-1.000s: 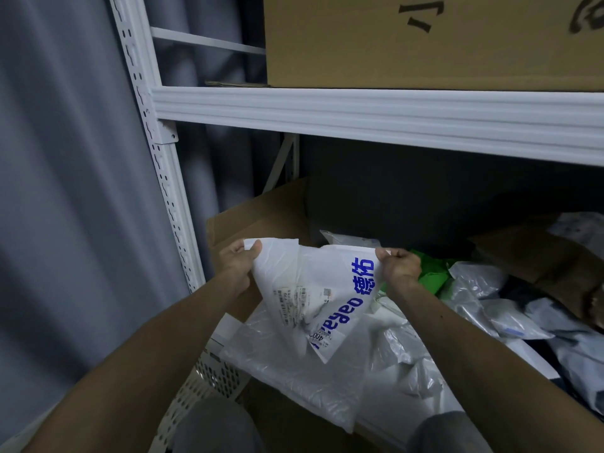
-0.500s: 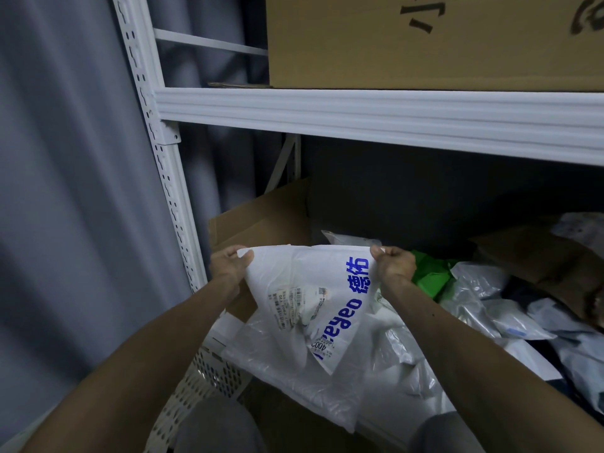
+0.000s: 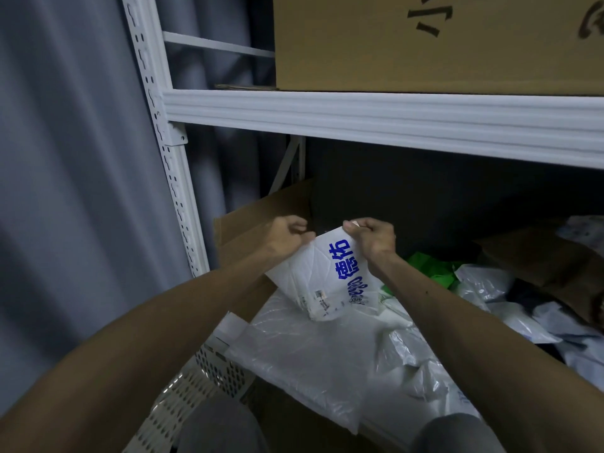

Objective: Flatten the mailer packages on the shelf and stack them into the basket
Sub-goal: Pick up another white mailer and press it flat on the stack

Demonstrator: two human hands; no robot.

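Mailer, white with blue print, creased, pinched by both hands.

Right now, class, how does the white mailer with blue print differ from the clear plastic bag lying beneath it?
The white mailer is opaque and carries blue print; the clear plastic bag is translucent and plain. The mailer is held up, pinched by the left hand and right hand; the bag lies spread out with no hand on it. Both are creased plastic.
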